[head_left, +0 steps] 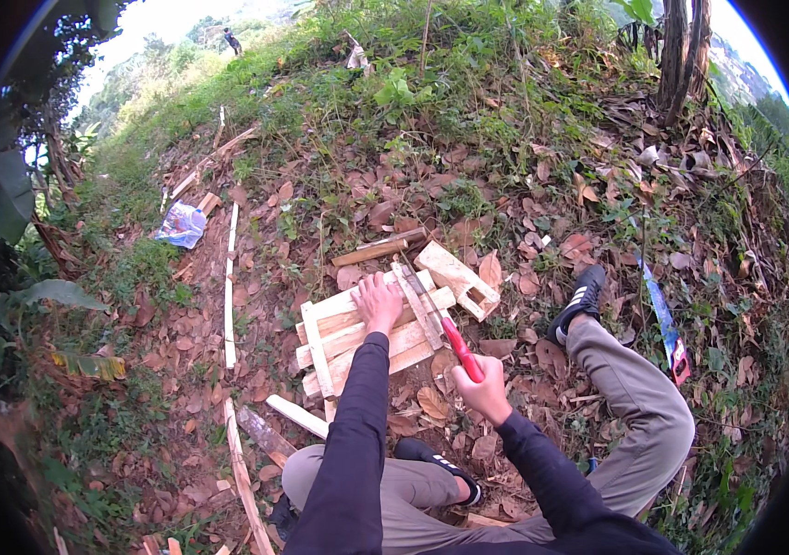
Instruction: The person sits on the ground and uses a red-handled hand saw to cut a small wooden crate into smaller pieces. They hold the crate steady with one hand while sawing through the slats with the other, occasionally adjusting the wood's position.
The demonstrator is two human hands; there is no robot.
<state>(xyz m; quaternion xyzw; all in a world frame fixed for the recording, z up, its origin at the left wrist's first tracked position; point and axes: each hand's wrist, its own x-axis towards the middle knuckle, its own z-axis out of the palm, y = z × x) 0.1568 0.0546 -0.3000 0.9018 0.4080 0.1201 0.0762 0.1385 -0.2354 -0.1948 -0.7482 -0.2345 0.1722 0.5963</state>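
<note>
A small slatted wooden panel (357, 338) lies on the leafy ground in front of me, its pale boards joined by a cross strip near each end. My left hand (379, 303) rests flat on the boards with the fingers apart. My right hand (485, 387) is closed around the red handle of a handsaw (461, 351). The saw's thin blade runs away from me along the panel's right cross strip (420, 305); whether its teeth touch the wood cannot be made out. Just beyond the panel's right end lies a wooden block (459, 279) with a rectangular opening.
Behind the panel lies a short wood piece (380, 247). Long wooden strips (231, 287) stretch along the left, near a clear plastic bag (182, 225). A long blue sleeve (660, 310) lies right of my shoe (579, 303). Tree trunks (684, 55) stand far right; a person (232, 41) is distant.
</note>
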